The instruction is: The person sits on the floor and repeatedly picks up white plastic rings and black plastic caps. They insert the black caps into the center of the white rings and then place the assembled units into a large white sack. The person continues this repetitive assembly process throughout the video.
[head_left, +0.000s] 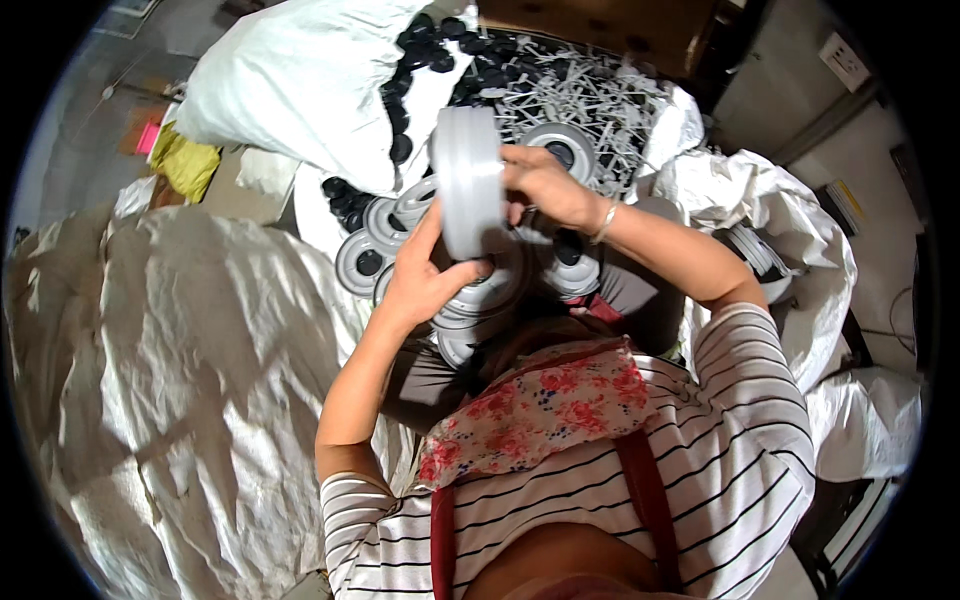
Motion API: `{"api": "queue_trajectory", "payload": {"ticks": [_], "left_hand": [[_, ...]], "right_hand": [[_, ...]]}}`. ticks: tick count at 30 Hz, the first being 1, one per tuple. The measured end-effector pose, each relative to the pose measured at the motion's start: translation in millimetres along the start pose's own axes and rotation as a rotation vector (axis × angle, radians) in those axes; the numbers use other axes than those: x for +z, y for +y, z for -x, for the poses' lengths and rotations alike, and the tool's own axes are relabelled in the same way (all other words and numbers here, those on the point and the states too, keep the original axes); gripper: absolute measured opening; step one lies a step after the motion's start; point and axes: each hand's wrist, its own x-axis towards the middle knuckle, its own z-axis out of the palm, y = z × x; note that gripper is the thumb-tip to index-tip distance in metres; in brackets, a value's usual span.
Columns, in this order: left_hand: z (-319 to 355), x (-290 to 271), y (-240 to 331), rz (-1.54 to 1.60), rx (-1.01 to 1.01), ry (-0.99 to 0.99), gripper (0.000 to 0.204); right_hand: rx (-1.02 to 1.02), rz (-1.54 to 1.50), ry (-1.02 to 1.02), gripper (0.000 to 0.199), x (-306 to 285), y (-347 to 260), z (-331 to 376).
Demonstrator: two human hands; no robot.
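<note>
Two hands share one stack (468,180) of pale round lids, held on edge above the lap. The left hand (425,275) cups its lower end; the right hand (540,185) pinches the upper side. Pressing both ends squarely inward should keep the stack aligned. Loose lids (372,240) and black caps (420,45) lie beyond on white sacks (180,330).

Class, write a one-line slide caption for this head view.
Both hands, left hand and right hand, hold a stack of grey plastic discs above more discs and white sacks.
</note>
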Motion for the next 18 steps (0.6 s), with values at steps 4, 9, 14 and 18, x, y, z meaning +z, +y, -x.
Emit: {"api": "queue_trajectory", "payload": {"ticks": [4, 9, 14, 18], "left_hand": [[-18, 18, 5, -0.384, 0.435, 0.040, 0.071], [-42, -14, -18, -0.651, 0.471, 0.100, 0.075], [-70, -16, -14, -0.504, 0.130, 0.258, 0.073], [-90, 21, 14, -0.395, 0.146, 0.017, 0.064]], "right_hand": [[0.234, -0.940, -0.105, 0.041, -14, 19, 3], [-0.031, 0.100, 0.431, 0.045, -77, -13, 65], [0.054, -0.183, 1.406, 0.028, -210, 51, 203], [0.350, -0.432, 1.480, 0.059, -284, 150, 263]]}}
